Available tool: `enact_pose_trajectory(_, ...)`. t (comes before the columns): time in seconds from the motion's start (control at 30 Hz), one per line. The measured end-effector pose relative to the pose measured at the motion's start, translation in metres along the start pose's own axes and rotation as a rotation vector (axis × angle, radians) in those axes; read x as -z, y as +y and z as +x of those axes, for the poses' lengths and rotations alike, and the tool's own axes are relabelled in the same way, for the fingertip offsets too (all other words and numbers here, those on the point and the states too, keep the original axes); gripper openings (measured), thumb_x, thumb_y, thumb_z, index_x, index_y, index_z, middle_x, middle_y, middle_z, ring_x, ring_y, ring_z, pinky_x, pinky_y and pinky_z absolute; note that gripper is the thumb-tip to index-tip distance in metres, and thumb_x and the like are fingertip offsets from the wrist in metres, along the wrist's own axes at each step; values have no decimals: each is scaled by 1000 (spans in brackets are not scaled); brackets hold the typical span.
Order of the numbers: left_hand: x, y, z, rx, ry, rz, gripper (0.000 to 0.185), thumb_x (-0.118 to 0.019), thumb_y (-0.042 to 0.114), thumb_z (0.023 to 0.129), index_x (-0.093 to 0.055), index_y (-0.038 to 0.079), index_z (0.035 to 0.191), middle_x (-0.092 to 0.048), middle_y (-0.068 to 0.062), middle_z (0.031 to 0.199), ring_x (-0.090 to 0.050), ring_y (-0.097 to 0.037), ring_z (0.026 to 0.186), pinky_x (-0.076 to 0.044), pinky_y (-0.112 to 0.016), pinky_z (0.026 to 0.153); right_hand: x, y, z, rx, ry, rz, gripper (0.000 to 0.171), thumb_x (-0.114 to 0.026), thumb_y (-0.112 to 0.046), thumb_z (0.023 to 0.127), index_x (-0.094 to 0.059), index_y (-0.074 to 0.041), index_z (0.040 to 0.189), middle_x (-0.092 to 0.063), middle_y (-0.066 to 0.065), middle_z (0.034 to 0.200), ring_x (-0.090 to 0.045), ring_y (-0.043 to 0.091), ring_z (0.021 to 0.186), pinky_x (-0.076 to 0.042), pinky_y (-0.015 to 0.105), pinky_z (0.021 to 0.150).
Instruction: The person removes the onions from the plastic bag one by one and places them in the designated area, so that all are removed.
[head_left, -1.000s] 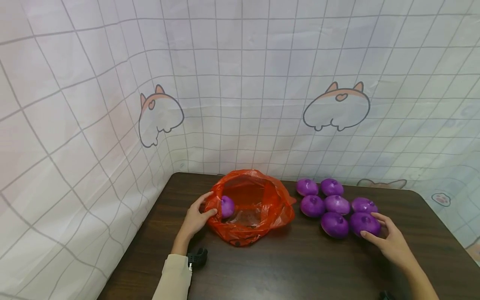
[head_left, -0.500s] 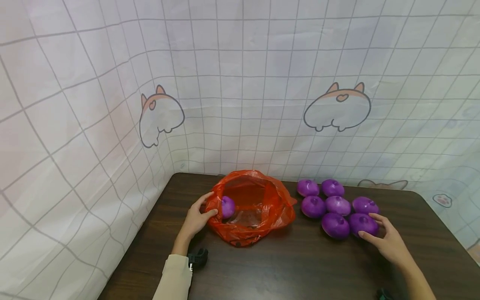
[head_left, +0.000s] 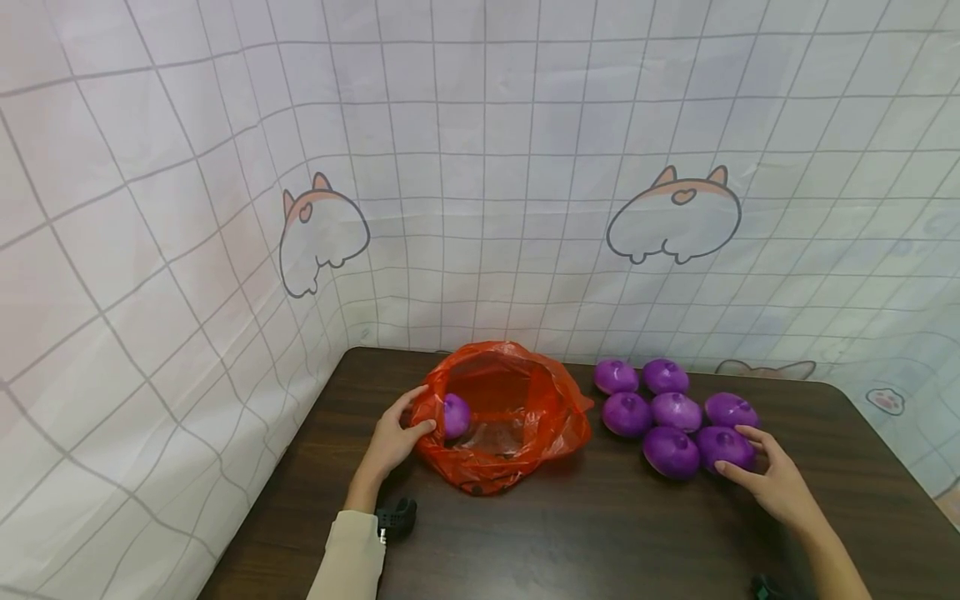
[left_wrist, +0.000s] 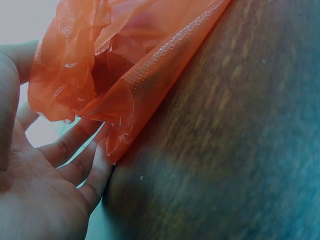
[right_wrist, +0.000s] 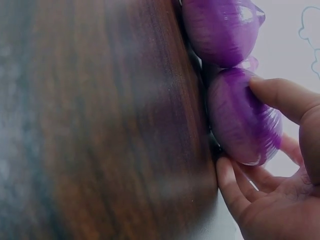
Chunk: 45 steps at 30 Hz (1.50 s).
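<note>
The left rim of the red plastic bag [head_left: 501,417] is pinched by the left hand [head_left: 392,437], thumb over the edge; the bag is held open on the dark wooden table [head_left: 570,533], and one purple onion [head_left: 454,415] is seen inside it at the left. To the right of the bag, six purple onions are grouped on the table; the near-right onion [head_left: 723,446] is cupped by the right hand [head_left: 776,487] — fingers curled round it, onion resting on the table.
</note>
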<state>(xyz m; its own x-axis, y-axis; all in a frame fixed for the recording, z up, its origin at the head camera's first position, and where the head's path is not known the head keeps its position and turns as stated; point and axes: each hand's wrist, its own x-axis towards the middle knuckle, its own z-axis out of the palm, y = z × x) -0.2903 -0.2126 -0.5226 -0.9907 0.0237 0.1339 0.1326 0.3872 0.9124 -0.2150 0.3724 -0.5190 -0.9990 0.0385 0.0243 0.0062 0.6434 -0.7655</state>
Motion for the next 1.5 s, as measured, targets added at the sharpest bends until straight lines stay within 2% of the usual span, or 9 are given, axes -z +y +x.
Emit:
enact_pose_trajectory(0.17, 0, -1, 0, -7, 2, -8, 60, -77, 16, 90, -57, 29, 146, -60, -15, 125, -60, -27, 104, -51, -32, 82, 1, 0, 0, -5, -3, 2, 85, -70, -38, 97, -24, -1, 158, -33, 41, 150, -44, 53, 126, -47, 42, 81)
enact_pose_trajectory(0.47, -2, 0, 2, 12, 8, 3, 63, -75, 10, 91, -53, 18, 150, -60, -19, 123, -59, -28, 104, -49, -31, 81, 0, -2, 0, -19, -3, 26, 86, -69, -39, 97, -22, 0, 158, -29, 43, 151, -33, 60, 134, -38, 70, 95)
enact_pose_trajectory(0.8, -3, 0, 1, 3, 7, 14, 61, -76, 14, 91, -55, 24, 148, -61, -16, 123, -59, -27, 105, -49, -31, 81, 7, -6, -4, -17, 22, 25, 86, -68, -38, 99, -21, 3, 158, -29, 43, 152, -39, 62, 131, -51, 56, 89)
enact_pose_trajectory(1.0, -1, -1, 1, -7, 7, 7, 60, -76, 16, 91, -56, 29, 146, -61, -14, 123, -59, -27, 104, -51, -32, 82, 10, -26, -5, 49, 126, 17, 83, -68, -35, 99, -24, 4, 157, -26, 42, 153, -35, 61, 132, -39, 70, 97)
enact_pose_trajectory(1.07, -1, -2, 1, -6, 6, 10, 60, -76, 16, 91, -56, 29, 146, -61, -14, 124, -60, -26, 104, -51, -33, 82, 9, -37, -5, 91, 184, -7, 79, -70, -32, 97, -30, 4, 155, -30, 40, 150, -38, 56, 130, -39, 61, 99)
enact_pose_trajectory(1.2, -1, -2, 0, -2, -3, 18, 60, -76, 17, 91, -55, 28, 147, -61, -14, 126, -60, -26, 106, -51, -32, 83, 5, -67, -9, 169, 213, 10, 73, -72, -28, 96, -36, -1, 154, -36, 31, 147, -43, 45, 127, -38, 23, 94)
enact_pose_trajectory(1.3, 0, -2, 0, 0, -6, 15, 61, -76, 18, 91, -55, 28, 147, -61, -14, 126, -59, -26, 105, -50, -31, 82, -4, -89, -9, 240, 185, 43, 68, -71, -27, 97, -39, -4, 152, -42, 23, 146, -50, 21, 125, -37, 4, 87)
enact_pose_trajectory(1.43, 0, 1, 0, 11, -11, 3, 61, -75, 15, 92, -54, 25, 148, -60, -16, 127, -58, -28, 106, -50, -31, 81, -25, -118, -4, 368, 144, 86, 59, -70, -21, 98, -44, -7, 149, -52, 12, 140, -50, -6, 115, -41, 5, 94)
enact_pose_trajectory(1.5, 0, 2, 0, 13, -12, -1, 61, -75, 14, 92, -54, 24, 148, -60, -16, 127, -58, -28, 106, -49, -31, 81, -37, -132, -1, 413, 113, 114, 57, -70, -18, 98, -45, -9, 148, -54, 9, 139, -52, -6, 116, -44, 9, 96)
